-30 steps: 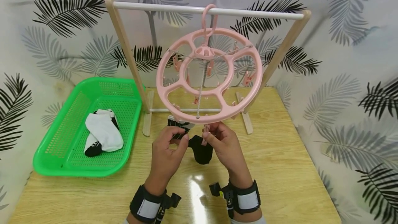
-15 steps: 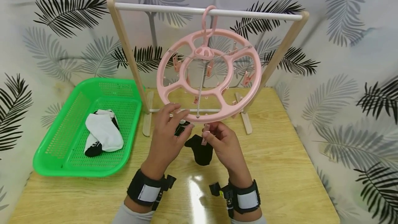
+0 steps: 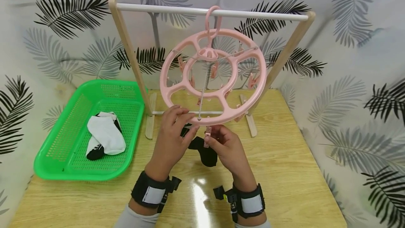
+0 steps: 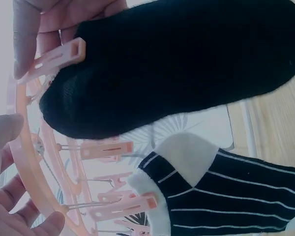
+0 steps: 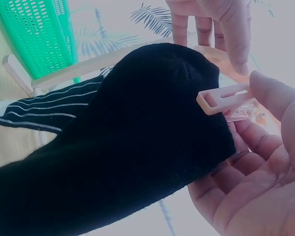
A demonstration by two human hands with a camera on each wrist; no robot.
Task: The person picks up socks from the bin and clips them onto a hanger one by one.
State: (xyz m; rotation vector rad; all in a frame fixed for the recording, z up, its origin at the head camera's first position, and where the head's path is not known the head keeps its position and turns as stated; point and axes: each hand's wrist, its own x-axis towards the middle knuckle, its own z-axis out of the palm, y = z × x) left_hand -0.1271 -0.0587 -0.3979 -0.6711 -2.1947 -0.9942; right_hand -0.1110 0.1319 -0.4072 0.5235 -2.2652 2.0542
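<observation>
A round pink clip hanger (image 3: pixel 245 108) hangs by its hook from a white rail. At its near rim my right hand (image 3: pixel 229 147) pinches a pink clothespin (image 5: pixel 225 98) between thumb and fingers. The clothespin's tip overlaps the edge of a black sock (image 5: pixel 137 132), which hangs below the rim. My left hand (image 3: pixel 172 134) holds the rim just left of there, thumb on one side and fingers on the other. A black sock with white stripes (image 4: pixel 226 196) hangs from another clothespin (image 4: pixel 125 206) beside it, mostly hidden behind my left hand in the head view.
A green basket (image 3: pixel 50 150) stands on the table to the left, with white-and-black socks (image 3: pixel 105 134) inside. Wooden posts (image 3: pixel 128 52) carry the white rail (image 3: pixel 167 9). Several more clothespins dangle from the hanger. A leaf-patterned backdrop rises behind the table.
My left hand has moved up from near the socks to the hanger's rim. The right hand stays at the clothespin, and the hanger and black sock have shifted slightly.
</observation>
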